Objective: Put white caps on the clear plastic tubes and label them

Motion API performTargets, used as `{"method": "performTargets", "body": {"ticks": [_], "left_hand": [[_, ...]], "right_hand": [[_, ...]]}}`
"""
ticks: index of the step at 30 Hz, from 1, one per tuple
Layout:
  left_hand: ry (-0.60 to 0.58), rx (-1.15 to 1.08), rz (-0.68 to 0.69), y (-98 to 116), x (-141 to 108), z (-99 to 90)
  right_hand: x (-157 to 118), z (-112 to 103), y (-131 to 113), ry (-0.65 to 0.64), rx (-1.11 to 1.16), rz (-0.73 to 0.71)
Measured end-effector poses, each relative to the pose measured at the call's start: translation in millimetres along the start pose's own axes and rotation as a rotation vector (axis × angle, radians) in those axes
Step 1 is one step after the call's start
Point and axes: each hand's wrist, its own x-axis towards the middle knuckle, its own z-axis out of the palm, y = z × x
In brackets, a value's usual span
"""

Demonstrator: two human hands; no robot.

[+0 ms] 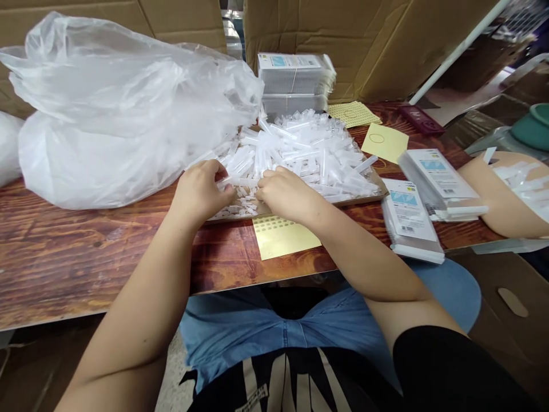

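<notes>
A heap of translucent white plastic strips [300, 143] lies on a cardboard tray [360, 197], with many small white pieces [244, 205] scattered at its near edge. My left hand [201, 189] is at the tray's left side, thumb and fingers closed round one end of a translucent plastic strip [241, 181]. The strip reaches across toward my right hand [285, 193]. Those fingers are curled and pressed together over the small pieces; what they hold is hidden. Beneath my right wrist, a yellow sticker sheet [285, 237] sticks out from under the tray.
A large clear plastic bag [128, 114] fills the left. Banded packs of printed sleeves [294, 80] stand behind the heap; more sleeve packs [409, 220] lie at right beside a round tan container [497, 189]. Cardboard [334, 34] walls the back. A yellow sheet [386, 143] lies right.
</notes>
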Motion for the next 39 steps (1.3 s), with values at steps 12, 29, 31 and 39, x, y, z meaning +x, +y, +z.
{"method": "performTargets", "body": {"ticks": [12,29,31,39], "left_hand": [[0.191,-0.741,-0.028,-6.1,2.3,5.9],[-0.047,-1.191,0.182,24.3,-8.4,19.1],[-0.025,-1.167,0.186,24.7,-8.9,18.3],[0.065,-1.075,0.252,28.5,-11.9,18.9]], "right_hand": [[5.7,10.0,18.5,0.163,0.312,-0.049],[15.0,30.1,20.1,0.807,1.524,0.009],[16.1,31.6,18.7,0.817,1.527,0.020],[17.7,29.4,10.5,0.880,1.540,0.030]]}}
